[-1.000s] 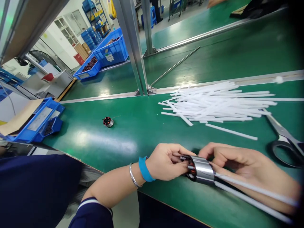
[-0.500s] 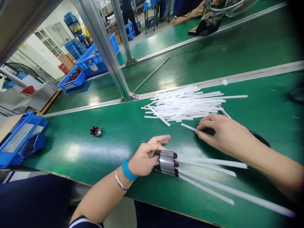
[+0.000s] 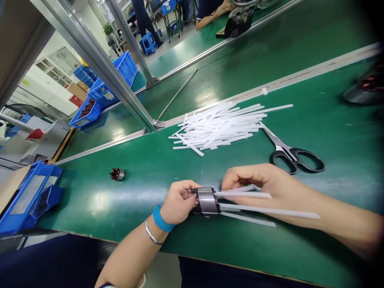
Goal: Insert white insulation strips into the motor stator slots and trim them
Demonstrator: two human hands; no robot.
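My left hand [image 3: 177, 203], with a blue band and a silver bangle at the wrist, is closed around the left end of a motor stator [image 3: 207, 201]. Several white strips [image 3: 294, 212] stick out of the stator's right end. Beside that end is my right hand [image 3: 264, 178], its fingers curled and pinched on a white strip [image 3: 244, 189]; the fingertips are partly hidden behind the strips. Farther back lies a loose pile of white strips [image 3: 220, 127]. Black-handled scissors [image 3: 288, 152] rest beyond my right hand, tips at the pile.
Another stator [image 3: 119, 175] stands on the green table [image 3: 144, 160] to the left. Blue bins [image 3: 30, 196] sit at the left edge. A metal post [image 3: 102, 68] rises behind. A dark blurred object [image 3: 364, 90] is at far right. Across the bench shows a person's arm [image 3: 211, 18].
My right hand has come from near the pile to the stator's right end with a strip, uncovering the scissors. My left fingers have closed in on the stator. The view has shifted slightly.
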